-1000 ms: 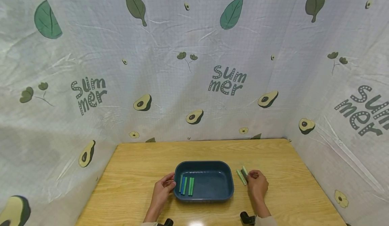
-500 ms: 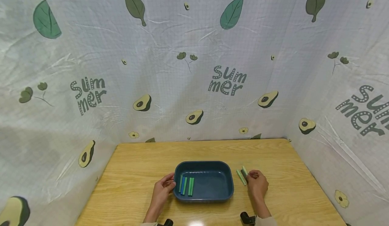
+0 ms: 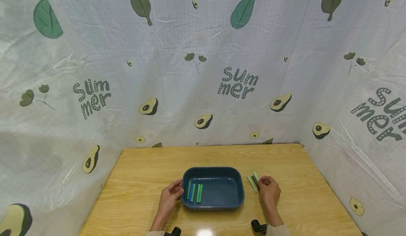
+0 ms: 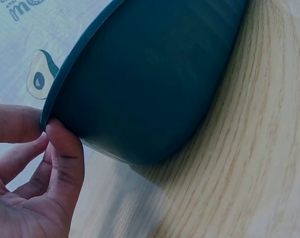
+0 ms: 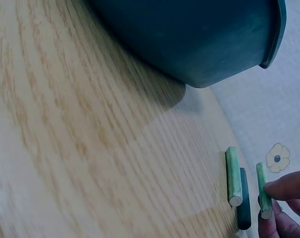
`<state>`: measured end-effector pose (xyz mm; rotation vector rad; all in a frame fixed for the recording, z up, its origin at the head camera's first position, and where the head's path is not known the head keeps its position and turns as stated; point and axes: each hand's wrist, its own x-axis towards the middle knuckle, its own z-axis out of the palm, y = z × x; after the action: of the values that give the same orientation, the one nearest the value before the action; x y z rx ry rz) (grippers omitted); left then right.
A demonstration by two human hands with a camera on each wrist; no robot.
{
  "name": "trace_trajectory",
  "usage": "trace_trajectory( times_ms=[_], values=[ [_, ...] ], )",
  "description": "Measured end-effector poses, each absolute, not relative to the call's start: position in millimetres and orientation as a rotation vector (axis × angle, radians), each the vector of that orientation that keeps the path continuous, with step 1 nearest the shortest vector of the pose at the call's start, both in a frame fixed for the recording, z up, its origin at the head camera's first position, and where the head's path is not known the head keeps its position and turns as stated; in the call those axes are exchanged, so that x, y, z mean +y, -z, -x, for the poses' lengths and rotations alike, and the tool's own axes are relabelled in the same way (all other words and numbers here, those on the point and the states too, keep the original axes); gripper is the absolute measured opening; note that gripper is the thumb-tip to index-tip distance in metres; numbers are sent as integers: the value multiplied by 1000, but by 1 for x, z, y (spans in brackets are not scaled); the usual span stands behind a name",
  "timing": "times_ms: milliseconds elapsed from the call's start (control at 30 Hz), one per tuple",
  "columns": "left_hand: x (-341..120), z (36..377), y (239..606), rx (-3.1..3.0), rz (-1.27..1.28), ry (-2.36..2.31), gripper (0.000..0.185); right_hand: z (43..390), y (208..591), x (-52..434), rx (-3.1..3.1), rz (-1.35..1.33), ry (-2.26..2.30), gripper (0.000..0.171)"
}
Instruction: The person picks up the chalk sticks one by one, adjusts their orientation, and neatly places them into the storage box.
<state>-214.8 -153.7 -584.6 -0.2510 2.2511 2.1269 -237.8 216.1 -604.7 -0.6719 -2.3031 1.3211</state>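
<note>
A dark blue tray stands on the wooden table. Several green and blue sticks lie side by side at its left end. My left hand pinches the tray's left rim, thumb under the rim. To the right of the tray lie a light green stick, a dark stick and another green stick. My right hand pinches that last stick at its near end, fingertips on it.
A white cloth printed with avocados and leaves walls the table at the back and on both sides. Bare wood lies between the tray and the loose sticks. Dark wrist camera mounts show at the bottom edge.
</note>
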Motion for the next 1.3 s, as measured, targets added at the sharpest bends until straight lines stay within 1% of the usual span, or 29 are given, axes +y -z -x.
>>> trace_trajectory(
  times_ms=[167, 400, 967, 1300],
  values=[
    [-153, 214, 584, 2243, 264, -2136, 42, 236, 604, 216, -2305, 675, -1324, 16],
    [-154, 213, 583, 2248, 217, -2155, 43, 236, 602, 212, -2304, 666, -1347, 16],
    [-154, 214, 584, 2247, 235, -2148, 42, 236, 599, 210, -2269, 673, -1350, 15],
    [-153, 214, 583, 2248, 261, -2129, 42, 238, 596, 211, -2272, 669, -1347, 16]
  ],
)
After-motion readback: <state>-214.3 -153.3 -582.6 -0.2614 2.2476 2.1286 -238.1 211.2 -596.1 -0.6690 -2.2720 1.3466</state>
